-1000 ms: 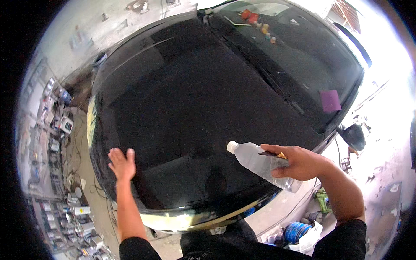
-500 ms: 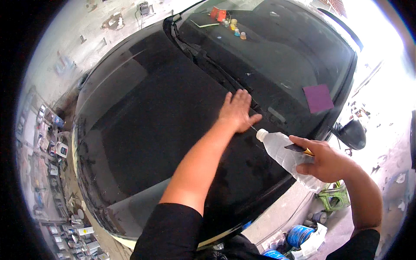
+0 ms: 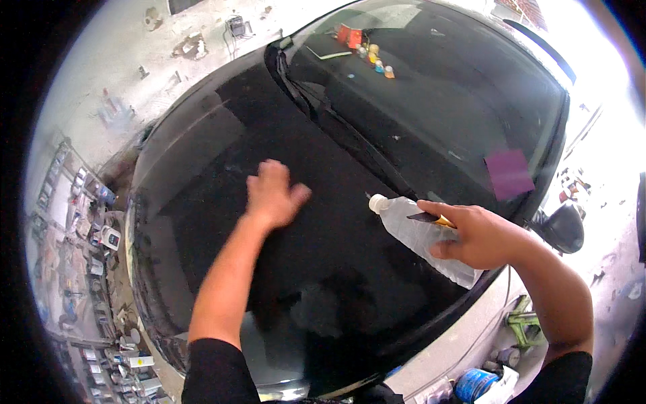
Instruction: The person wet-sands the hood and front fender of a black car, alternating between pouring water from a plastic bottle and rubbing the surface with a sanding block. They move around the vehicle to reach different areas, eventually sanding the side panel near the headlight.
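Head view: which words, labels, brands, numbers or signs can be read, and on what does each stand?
No text can be read anywhere.
Clear plastic bottle with white cap: no print visible.
Round blue can: markings too small and blurred.
White boxy container with dark label: too small to read.

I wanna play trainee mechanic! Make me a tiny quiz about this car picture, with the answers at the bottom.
1. Which hand is holding the bottle?
2. True or false: the bottle's cap is white.
3. Where is the purple square?
a) on the floor
b) on the windshield
c) on the side mirror

Key:
1. The right hand
2. True
3. b
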Motion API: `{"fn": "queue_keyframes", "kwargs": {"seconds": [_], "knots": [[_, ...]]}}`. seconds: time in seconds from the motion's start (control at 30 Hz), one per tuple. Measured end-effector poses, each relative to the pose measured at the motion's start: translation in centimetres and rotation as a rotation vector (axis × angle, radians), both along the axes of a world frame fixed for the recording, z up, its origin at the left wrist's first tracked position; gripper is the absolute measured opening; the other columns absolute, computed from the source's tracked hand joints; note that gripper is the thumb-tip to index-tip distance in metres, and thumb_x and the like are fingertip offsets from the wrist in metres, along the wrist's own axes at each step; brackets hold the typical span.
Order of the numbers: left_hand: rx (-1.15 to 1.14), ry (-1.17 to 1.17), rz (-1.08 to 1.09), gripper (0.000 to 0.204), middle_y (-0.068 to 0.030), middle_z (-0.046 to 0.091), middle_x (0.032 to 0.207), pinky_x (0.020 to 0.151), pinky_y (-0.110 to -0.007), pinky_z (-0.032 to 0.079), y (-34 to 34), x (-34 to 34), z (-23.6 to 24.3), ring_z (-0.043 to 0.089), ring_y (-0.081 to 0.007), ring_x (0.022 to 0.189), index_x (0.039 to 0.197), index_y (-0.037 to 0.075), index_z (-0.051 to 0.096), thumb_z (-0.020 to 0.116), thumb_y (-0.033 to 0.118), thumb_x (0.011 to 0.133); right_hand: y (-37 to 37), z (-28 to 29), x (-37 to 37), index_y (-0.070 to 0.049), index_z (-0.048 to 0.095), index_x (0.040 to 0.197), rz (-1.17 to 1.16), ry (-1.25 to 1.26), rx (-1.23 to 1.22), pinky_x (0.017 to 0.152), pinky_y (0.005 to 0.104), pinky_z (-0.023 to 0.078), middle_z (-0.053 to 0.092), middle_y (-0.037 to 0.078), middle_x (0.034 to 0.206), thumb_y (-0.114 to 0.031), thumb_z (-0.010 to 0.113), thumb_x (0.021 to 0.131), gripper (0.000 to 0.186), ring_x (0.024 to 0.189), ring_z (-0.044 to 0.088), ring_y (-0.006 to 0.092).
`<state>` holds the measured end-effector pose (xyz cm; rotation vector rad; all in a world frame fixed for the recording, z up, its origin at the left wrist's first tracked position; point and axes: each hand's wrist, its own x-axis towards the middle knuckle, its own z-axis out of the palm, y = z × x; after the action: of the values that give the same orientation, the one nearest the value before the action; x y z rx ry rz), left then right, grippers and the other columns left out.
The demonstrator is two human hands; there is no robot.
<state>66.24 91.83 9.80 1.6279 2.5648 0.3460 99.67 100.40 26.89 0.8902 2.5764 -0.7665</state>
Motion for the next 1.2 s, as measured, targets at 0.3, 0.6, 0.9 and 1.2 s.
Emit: {"fn": "queue_keyframes", "kwargs": {"seconds": [0.3,0.6,0.9,1.2], "knots": [[0.068,0.087,-0.126,0.083,-0.0215,0.032,0.159,0.12,-0.05,0.023,11.2,-2.8,-0.1,0.027,-0.0336,0.15,0.148,-0.004,0.037,0.052,0.059,0.095,0.1,-0.1,-4.4,-0.005,0.037,0.153,0.027,0.053,0.09,0.1,0.0446,0.048,0.066,0.025,0.123,-0.019,0.069,0.088,0.074,0.112,0.065,0.0392],[0.016,-0.02,0.785,0.079,-0.016,0.041,0.155,0.115,-0.051,0.03,0.1,-19.6,-3.2,0.032,-0.0278,0.148,0.145,0.002,0.048,0.046,0.064,0.096,1.8,-0.3,-6.7,-0.007,0.037,0.154,0.074,-0.007,0.036,0.1,0.0438,0.048,0.065,0.025,0.125,-0.022,0.068,0.09,0.073,0.111,0.066,0.0382],[0.05,0.139,-0.138,0.075,-0.0157,0.021,0.164,0.122,-0.052,0.017,9.8,-8.0,-3.4,0.018,-0.0295,0.153,0.154,0.001,0.031,0.041,0.054,0.101,3.3,-0.9,-9.5,-0.006,0.037,0.154,0.071,0.052,0.046,0.101,0.0421,0.048,0.065,0.025,0.124,-0.022,0.065,0.089,0.072,0.112,0.066,0.0376],[0.059,0.038,0.619,0.075,-0.0076,0.024,0.166,0.122,-0.051,0.018,16.9,-17.8,-3.0,0.019,-0.0271,0.153,0.157,0.01,0.029,0.036,0.059,0.101,5.3,-2.1,-12.8,-0.005,0.053,0.137,0.094,0.203,0.202,0.088,0.0497,0.052,0.07,0.026,0.103,-0.023,0.065,0.083,0.058,0.099,0.068,0.0424]]}}
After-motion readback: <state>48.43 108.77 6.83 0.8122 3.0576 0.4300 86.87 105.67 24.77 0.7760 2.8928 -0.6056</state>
